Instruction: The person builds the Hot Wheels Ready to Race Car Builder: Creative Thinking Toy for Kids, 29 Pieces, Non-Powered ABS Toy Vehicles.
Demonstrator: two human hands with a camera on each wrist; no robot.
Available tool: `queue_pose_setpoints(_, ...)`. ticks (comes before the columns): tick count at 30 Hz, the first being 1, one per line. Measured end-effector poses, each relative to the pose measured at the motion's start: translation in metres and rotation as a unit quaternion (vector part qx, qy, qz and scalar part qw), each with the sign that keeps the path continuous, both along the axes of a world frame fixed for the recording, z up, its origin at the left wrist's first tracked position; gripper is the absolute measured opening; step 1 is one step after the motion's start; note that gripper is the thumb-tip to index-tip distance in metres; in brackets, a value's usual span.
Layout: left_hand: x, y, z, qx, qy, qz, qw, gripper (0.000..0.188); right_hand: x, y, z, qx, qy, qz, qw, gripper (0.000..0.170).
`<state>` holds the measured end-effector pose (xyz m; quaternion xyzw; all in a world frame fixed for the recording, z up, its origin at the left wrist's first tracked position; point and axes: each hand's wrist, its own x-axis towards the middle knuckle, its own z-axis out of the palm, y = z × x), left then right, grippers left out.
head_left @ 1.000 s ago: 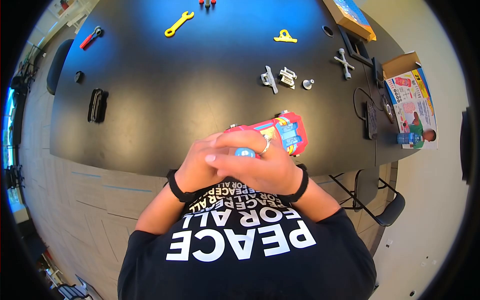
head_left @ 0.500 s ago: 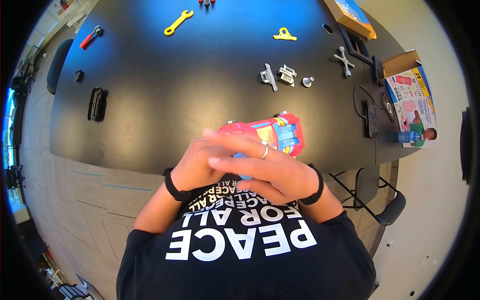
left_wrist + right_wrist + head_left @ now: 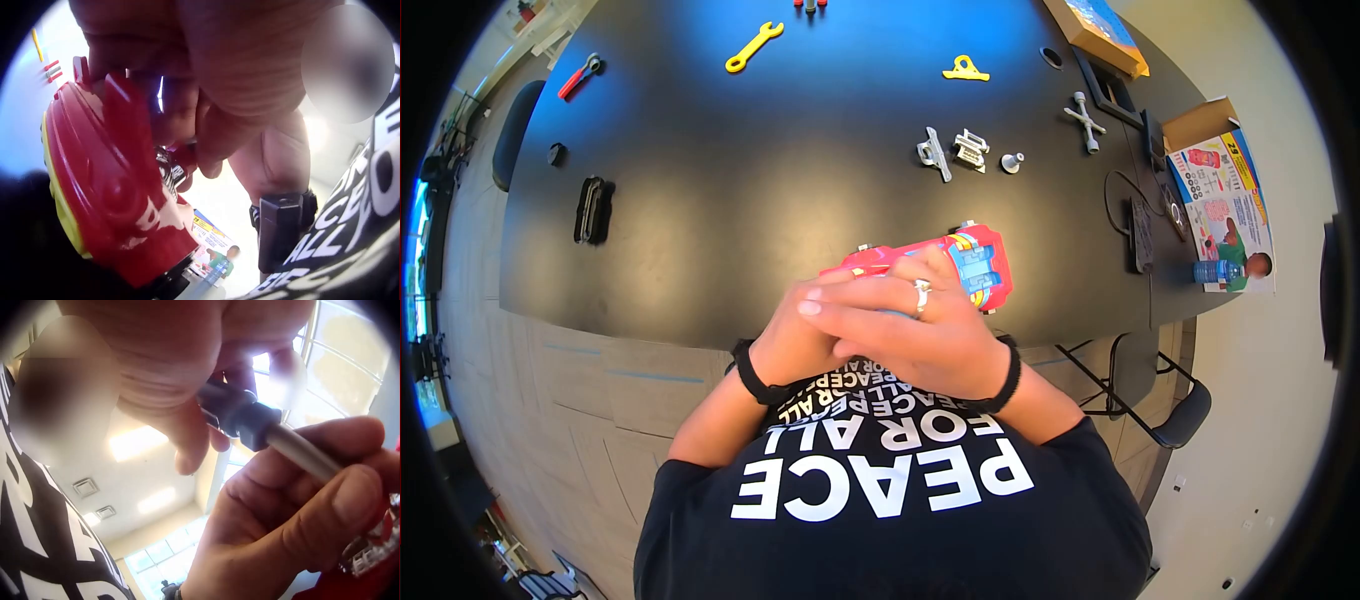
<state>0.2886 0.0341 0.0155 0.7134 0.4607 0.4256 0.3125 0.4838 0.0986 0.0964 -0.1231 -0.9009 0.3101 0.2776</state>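
Note:
A red toy car (image 3: 988, 268) with blue and yellow trim is held close to the person's torso, over the table's near edge. The left hand (image 3: 785, 330) grips its end, thumb and fingers beside a metal shaft in the right wrist view. That shaft belongs to a toy screwdriver (image 3: 240, 419), whose dark blue handle runs up into the right hand (image 3: 930, 325). The right fingers wrap the handle from above and hide it in the head view. Fingers cover the screwdriver's tip. In the left wrist view the red car body (image 3: 112, 187) fills the left side.
On the dark table (image 3: 730, 190) lie a yellow wrench (image 3: 754, 47), a red-handled ratchet (image 3: 580, 76), a yellow part (image 3: 967, 68), grey parts (image 3: 971, 149) and a grey cross wrench (image 3: 1085, 122). A black case (image 3: 590, 210) lies left; a printed box (image 3: 1220, 200) stands right.
The right hand lifted and turned back, showing the blue handle between its fingers, then moved left and closed over it again. The car has stayed in nearly the same place.

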Motion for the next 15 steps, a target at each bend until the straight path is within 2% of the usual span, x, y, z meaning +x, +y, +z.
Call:
queue_pose_setpoints(1, 0.006, 0.002, 0.007, -0.015, 0.003, 0.013, 1.0, 0.024, -0.004, -0.001, 0.0, 0.001, 0.0, -0.003, 1.0, 0.054)
queue_pose_setpoints(3, 0.006, 0.003, 0.01, -0.027, 0.007, 0.028, 0.999, 0.029, -0.012, 0.001, -0.001, -0.034, 0.105, 0.02, 0.994, 0.068)
queue_pose_setpoints(4, 0.003, 0.001, 0.006, 0.014, 0.031, 0.024, 0.999, 0.03, -0.009, 0.005, -0.002, -0.034, 0.105, 0.022, 0.994, 0.068)
queue_pose_setpoints(6, -0.002, -0.002, 0.003, 0.053, 0.054, 0.024, 0.997, 0.031, 0.004, 0.014, -0.007, -0.103, 0.069, 0.111, 0.986, 0.062)
queue_pose_setpoints(8, -0.005, -0.004, 0.002, 0.024, 0.012, 0.006, 1.0, 0.032, 0.005, 0.007, -0.015, -0.128, 0.052, 0.078, 0.987, 0.059)
queue_pose_setpoints(10, 0.0, -0.001, 0.006, 0.047, 0.023, 0.011, 0.999, 0.031, -0.003, 0.002, -0.021, -0.061, 0.051, 0.052, 0.996, 0.058)
queue_pose_setpoints(11, 0.001, 0.0, 0.008, 0.034, 0.024, 0.011, 0.999, 0.032, -0.007, 0.001, -0.001, 0.03, 0.04, 0.028, 0.998, 0.055)
queue_pose_setpoints(12, 0.001, 0.0, 0.01, 0.02, 0.026, 0.012, 0.999, 0.032, -0.008, 0.001, -0.001, 0.03, 0.04, 0.028, 0.998, 0.055)
queue_pose_setpoints(14, 0.0, -0.001, 0.012, -0.01, 0.03, 0.016, 0.999, 0.033, -0.01, 0.001, -0.001, -0.125, 0.116, 0.087, 0.982, 0.051)
queue_pose_setpoints(15, 0.0, -0.002, 0.012, -0.024, 0.031, 0.018, 0.999, 0.033, -0.008, 0.003, -0.001, -0.126, 0.116, 0.088, 0.981, 0.051)
